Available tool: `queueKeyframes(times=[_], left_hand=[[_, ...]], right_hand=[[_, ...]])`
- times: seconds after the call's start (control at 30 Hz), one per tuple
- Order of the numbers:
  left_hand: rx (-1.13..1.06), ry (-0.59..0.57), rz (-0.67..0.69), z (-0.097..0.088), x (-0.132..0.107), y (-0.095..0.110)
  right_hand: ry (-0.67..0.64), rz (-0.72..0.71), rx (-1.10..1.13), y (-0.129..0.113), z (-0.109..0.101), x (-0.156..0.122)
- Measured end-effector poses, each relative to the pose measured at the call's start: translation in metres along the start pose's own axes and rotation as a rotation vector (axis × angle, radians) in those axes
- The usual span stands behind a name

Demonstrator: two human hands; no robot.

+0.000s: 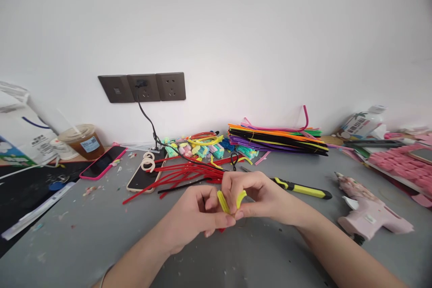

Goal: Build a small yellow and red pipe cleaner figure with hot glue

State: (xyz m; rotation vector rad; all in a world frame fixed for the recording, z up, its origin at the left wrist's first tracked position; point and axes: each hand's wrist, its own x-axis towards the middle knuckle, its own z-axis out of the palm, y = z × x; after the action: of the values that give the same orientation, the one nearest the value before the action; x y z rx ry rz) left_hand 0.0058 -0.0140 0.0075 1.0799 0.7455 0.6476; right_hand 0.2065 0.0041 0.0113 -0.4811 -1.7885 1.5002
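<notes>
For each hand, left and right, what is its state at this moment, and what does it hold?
Left hand: closed, pinching yellow strips.
Right hand: closed, also pinching yellow strips.

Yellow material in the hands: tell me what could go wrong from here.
The yellow material, pinched in the fingertips of the left hand and right hand, might slip or spring apart if one pinch loosens.

The yellow-and-black cutter lies just beyond the right hand, so a careless move could knock it.

The drink cup stands beside the pink-cased phone; if tipped, it could wet the phone.
</notes>
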Motion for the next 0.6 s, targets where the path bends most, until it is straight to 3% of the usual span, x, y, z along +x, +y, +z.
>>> queueKeyframes(times=[0.13,0.6], left_hand=[[0.068,-0.097,-0.081,0.000,-0.002,0.001],[0.053,-0.036,0.008,-0.003,0.000,0.004]], right_hand=[[-0.012,0.043,0.080,-0.001,0.004,0.000],[0.153,0.108,0.240,0.008,0.010,0.007]])
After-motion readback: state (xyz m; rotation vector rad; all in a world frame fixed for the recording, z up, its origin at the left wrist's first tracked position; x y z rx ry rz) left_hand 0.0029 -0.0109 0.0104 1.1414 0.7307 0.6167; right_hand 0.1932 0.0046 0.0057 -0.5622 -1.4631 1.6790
